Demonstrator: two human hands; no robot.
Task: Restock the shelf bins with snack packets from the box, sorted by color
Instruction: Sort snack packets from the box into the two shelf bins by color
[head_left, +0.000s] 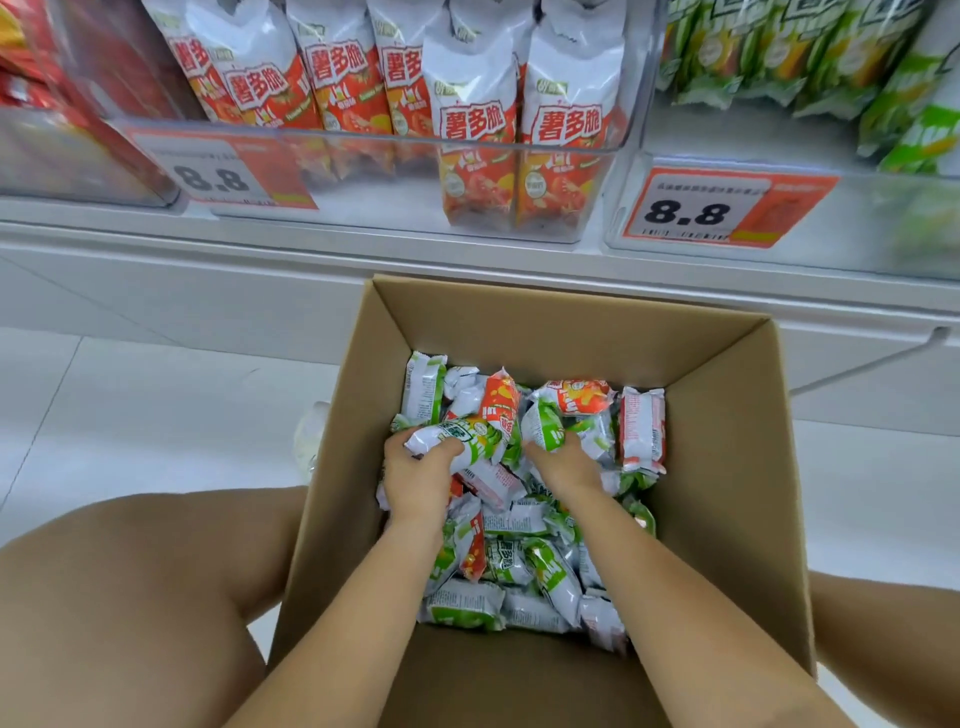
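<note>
Nearest to us is the cardboard box, and in it our left hand curls its fingers around a green packet, while our right hand grips another green packet. These packets are light, soft and slippery foil, so we judge it best to hold the middle, not the crimped ends. They are white with green or orange print, mixed in one heap. At 12 o'clock stands the orange bin, and at 2 o'clock the green bin.
</note>
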